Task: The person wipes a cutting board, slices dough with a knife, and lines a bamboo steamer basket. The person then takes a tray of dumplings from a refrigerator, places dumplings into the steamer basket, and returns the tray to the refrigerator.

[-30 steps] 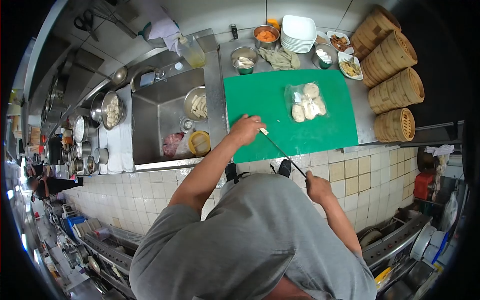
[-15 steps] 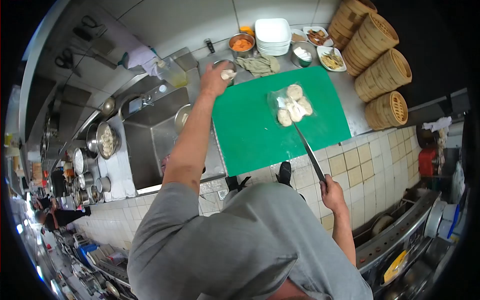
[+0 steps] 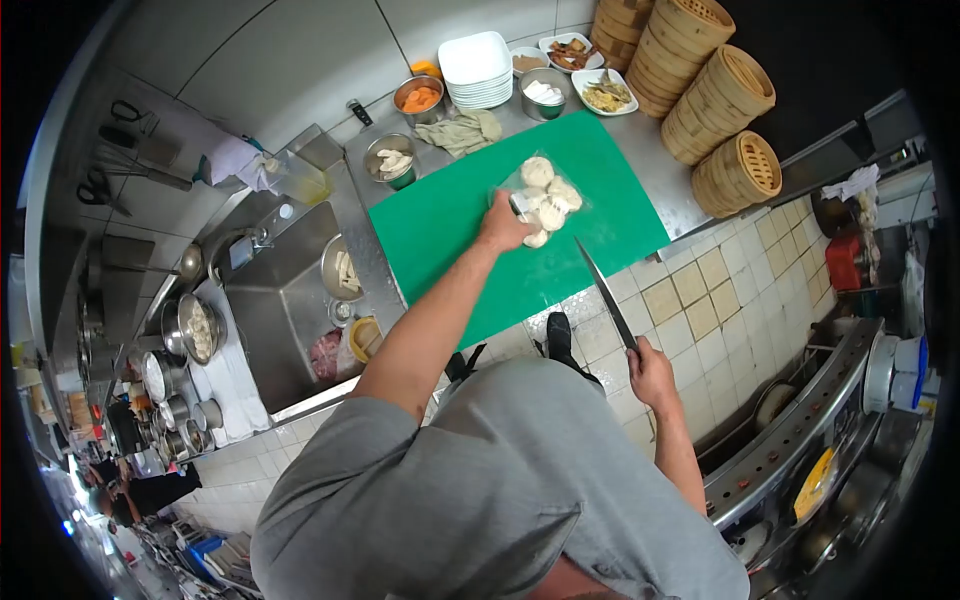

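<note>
My right hand [image 3: 651, 373] grips the handle of a long kitchen knife [image 3: 606, 293]. The blade points up towards the green cutting board [image 3: 440, 240], its tip by the board's near edge. On the board lies a clear plastic bag [image 3: 520, 181] with several round white buns [image 3: 537, 172] in it. My left hand [image 3: 506, 222] is closed on the bag's left side, its fingertips partly hidden. Left of the board's far corner stands a metal bowl [image 3: 376, 157] of pale sliced pieces.
Behind the board are a bowl of orange slices [image 3: 419, 96], a folded cloth [image 3: 460, 132], stacked white plates [image 3: 476, 65] and side dishes [image 3: 606, 92]. Bamboo steamers [image 3: 737, 175] stand at right. The sink [image 3: 290, 300] is at left, a stove [image 3: 790, 430] at lower right.
My left hand has moved from the metal bowl to the bag of buns and taken hold of its left side. My right hand still holds the knife. The view has shifted.
</note>
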`<act>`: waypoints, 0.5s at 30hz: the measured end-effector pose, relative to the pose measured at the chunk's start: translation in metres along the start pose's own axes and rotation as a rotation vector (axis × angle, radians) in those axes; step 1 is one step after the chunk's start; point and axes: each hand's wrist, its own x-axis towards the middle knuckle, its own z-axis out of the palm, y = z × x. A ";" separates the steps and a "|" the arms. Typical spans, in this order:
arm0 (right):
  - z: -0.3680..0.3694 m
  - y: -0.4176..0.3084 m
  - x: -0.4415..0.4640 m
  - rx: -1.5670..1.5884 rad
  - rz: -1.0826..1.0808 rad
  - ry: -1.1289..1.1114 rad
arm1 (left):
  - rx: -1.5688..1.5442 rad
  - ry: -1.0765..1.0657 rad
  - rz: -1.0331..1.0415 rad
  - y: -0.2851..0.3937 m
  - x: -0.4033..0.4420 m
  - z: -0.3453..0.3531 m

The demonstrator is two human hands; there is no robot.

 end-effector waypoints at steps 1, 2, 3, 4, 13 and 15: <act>-0.002 -0.002 0.004 -0.026 -0.012 -0.036 | 0.004 -0.004 0.000 -0.003 0.002 0.002; -0.003 -0.003 0.006 -0.052 -0.027 -0.072 | -0.003 -0.022 -0.016 -0.007 0.004 0.002; -0.004 -0.004 0.006 -0.049 -0.029 -0.072 | -0.009 -0.038 -0.032 -0.007 0.004 -0.001; -0.005 -0.005 0.007 -0.041 -0.049 -0.056 | -0.004 -0.032 -0.031 -0.008 0.002 -0.006; 0.007 -0.034 0.030 0.032 -0.095 -0.138 | -0.913 -0.010 -0.202 -0.057 -0.110 -0.080; 0.026 -0.053 0.046 0.010 -0.177 -0.175 | -0.777 0.187 -0.003 -0.073 -0.119 -0.077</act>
